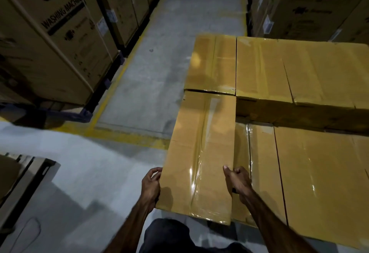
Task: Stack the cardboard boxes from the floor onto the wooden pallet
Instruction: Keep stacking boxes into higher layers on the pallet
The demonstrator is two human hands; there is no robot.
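At either long side of the narrow box (pixel 201 153), curled fingers (pixel 154 172) of the left hand (pixel 150 187) and right hand (pixel 237 181) grip it atop the stack (pixel 319 173). Its near end overhangs; a slack grip could tip it floorward.

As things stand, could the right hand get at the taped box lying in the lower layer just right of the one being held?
Probably yes. The right hand grips the right edge of the held box, right beside the lower taped box, whose top is bare. It would have to let go first.
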